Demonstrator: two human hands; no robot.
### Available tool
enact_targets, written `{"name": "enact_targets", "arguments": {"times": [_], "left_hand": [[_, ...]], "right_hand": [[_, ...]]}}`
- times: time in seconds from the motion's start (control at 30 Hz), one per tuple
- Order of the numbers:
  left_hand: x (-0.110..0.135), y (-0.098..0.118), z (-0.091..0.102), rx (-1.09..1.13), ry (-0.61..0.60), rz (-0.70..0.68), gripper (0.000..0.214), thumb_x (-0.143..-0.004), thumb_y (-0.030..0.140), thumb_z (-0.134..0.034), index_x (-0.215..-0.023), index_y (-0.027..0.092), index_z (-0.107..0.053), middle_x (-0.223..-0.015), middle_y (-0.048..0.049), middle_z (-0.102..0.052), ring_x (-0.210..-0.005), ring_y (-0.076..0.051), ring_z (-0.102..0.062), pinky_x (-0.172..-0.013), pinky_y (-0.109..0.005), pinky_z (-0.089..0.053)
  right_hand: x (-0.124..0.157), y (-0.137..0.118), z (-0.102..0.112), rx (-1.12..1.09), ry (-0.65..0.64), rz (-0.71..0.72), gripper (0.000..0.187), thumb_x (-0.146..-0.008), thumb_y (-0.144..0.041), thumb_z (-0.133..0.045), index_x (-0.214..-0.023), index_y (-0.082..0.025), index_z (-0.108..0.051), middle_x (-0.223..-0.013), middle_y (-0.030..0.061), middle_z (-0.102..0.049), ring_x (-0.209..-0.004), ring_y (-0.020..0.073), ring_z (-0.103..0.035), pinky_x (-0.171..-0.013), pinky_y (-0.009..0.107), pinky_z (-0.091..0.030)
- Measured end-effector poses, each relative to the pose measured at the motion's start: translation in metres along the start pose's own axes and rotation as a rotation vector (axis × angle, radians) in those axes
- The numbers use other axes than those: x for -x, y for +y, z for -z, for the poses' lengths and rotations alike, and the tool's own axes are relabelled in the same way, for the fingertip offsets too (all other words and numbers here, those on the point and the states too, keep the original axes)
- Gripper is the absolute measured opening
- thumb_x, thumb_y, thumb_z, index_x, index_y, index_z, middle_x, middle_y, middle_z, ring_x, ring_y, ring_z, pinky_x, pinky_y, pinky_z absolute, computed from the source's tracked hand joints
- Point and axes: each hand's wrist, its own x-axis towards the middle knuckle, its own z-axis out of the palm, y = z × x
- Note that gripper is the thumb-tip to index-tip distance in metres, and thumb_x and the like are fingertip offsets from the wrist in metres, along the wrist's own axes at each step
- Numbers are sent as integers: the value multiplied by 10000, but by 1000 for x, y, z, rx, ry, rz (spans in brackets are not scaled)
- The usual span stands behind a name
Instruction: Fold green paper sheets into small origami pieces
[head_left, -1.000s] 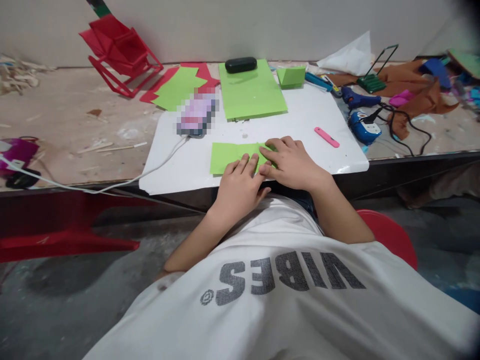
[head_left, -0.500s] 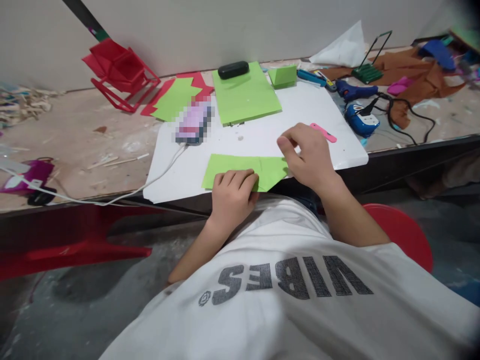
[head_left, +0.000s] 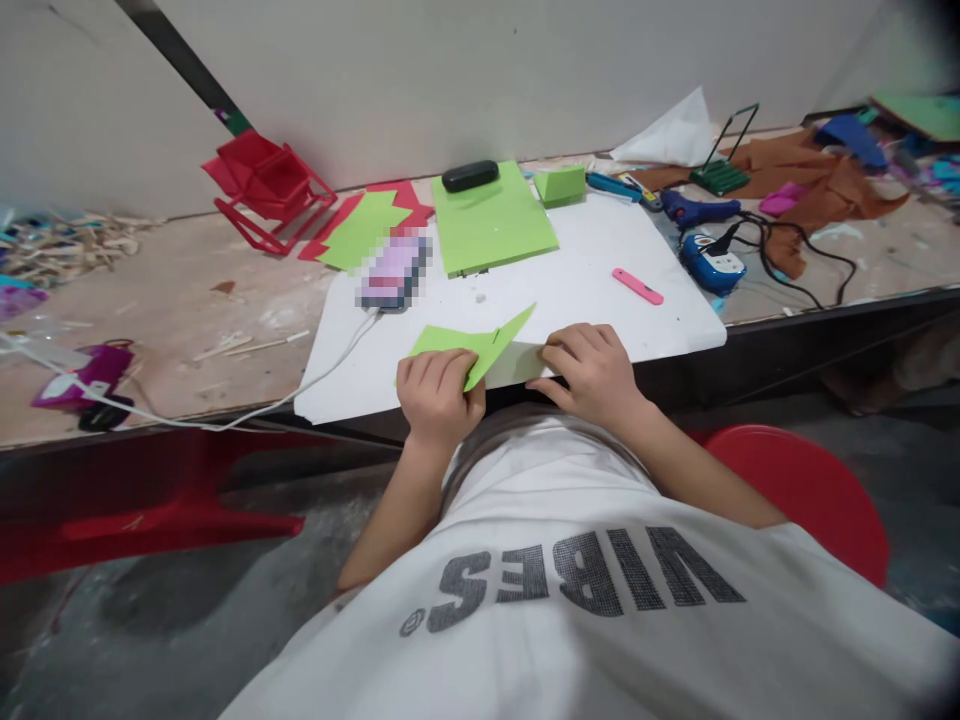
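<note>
A creased piece of green paper [head_left: 480, 345] is in my left hand [head_left: 439, 395], near the front edge of the white board [head_left: 600, 250]. The paper's right part tilts up off the board. My left fingers are closed over its near side, and the thumb is partly hidden. To the right of the paper, my right hand [head_left: 592, 372] rests at the board's front edge, apart from the paper. Its fingers are bent, with the thumb spread away from them and nothing visible between. Beyond it lies a pink cutter [head_left: 637, 286].
At the back are a green sheet [head_left: 502, 230] under a black case [head_left: 470, 176] and a folded green piece [head_left: 560, 186]. A phone [head_left: 394, 275] trails a white cable. Left stands a red model chair [head_left: 266, 185]; right lie a glue gun [head_left: 701, 210] and blue power socket [head_left: 714, 265].
The green paper was flat and now its right part is lifted and folded upward. My right hand has moved down toward the board's front edge, away from the pink cutter.
</note>
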Motion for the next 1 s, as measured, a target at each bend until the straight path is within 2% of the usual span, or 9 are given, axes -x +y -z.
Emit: {"name": "enact_targets", "arguments": {"times": [0.1,0.2,0.3,0.4,0.53,0.67,0.87,0.93,1.0], "left_hand": [[-15,-4,-3,34,-9,35,355,-1236,471,-610,-1179,258,-889,-1203,-218,-950,-1161,-413,-858,-1112,-613,-536],[-30,-5,-5,48,-108,107,328,-1226,447,-606,-1201,248,-866,-1248,-214,-933,-1246,-430,-830,-1184,-625,-528],[-40,-4,-5,54,-176,161,290,-1204,401,-610,-1215,257,-861,-1248,-183,-927,-1294,-429,-812,-1210,-621,-549],[-46,-8,-1,119,-200,184,285,-1186,395,-614,-1210,251,-859,-1269,-184,-920,-1302,-435,-808,-1214,-621,-585],[-57,-21,8,220,-323,220,265,-1128,368,-644,-1225,239,-854,-1341,-176,-916,-1314,-412,-817,-1221,-583,-636],[-72,-29,15,327,-422,292,268,-1061,366,-692,-1224,229,-854,-1316,-157,-907,-1291,-392,-828,-1184,-539,-679],[-74,-27,17,415,-394,354,290,-1029,402,-740,-1211,230,-884,-1281,-135,-926,-1290,-386,-836,-1235,-535,-691],[-70,-31,14,515,-346,431,303,-1013,463,-797,-1178,230,-897,-1242,-120,-939,-1289,-384,-841,-1257,-533,-692],[-66,-40,9,658,-241,552,337,-976,537,-881,-1109,227,-893,-1158,-101,-936,-1260,-384,-856,-1243,-532,-710]], "right_hand": [[-12,6,-1,-3,-28,10,609,-1355,-688,-486,-1372,-257,-917,-1426,203,-887,-1321,427,-732,-1118,577,-478],[-27,9,2,-19,-60,4,541,-1347,-613,-544,-1401,-218,-909,-1470,227,-869,-1354,435,-722,-1128,572,-494],[-39,9,6,-61,-117,-31,439,-1331,-455,-554,-1390,-201,-908,-1463,235,-855,-1350,439,-712,-1123,576,-513],[-45,8,10,-91,-155,-78,427,-1309,-336,-503,-1362,-209,-907,-1452,232,-848,-1339,443,-707,-1118,585,-529],[-46,5,14,-107,-171,-114,447,-1303,-311,-488,-1362,-217,-921,-1483,228,-840,-1371,443,-714,-1151,600,-538],[-43,2,19,-166,-217,-1,417,-1294,-338,-579,-1463,-277,-956,-1574,197,-839,-1489,444,-701,-1240,628,-514],[-42,-4,20,-178,-250,57,434,-1282,-352,-648,-1591,-299,-949,-1704,203,-801,-1583,458,-671,-1304,646,-482],[-42,-4,19,-178,-253,64,439,-1281,-362,-665,-1612,-289,-943,-1727,210,-792,-1602,461,-664,-1317,646,-475],[-41,-2,19,-185,-255,72,440,-1272,-369,-697,-1634,-287,-933,-1742,212,-789,-1612,460,-665,-1324,644,-472]]}}
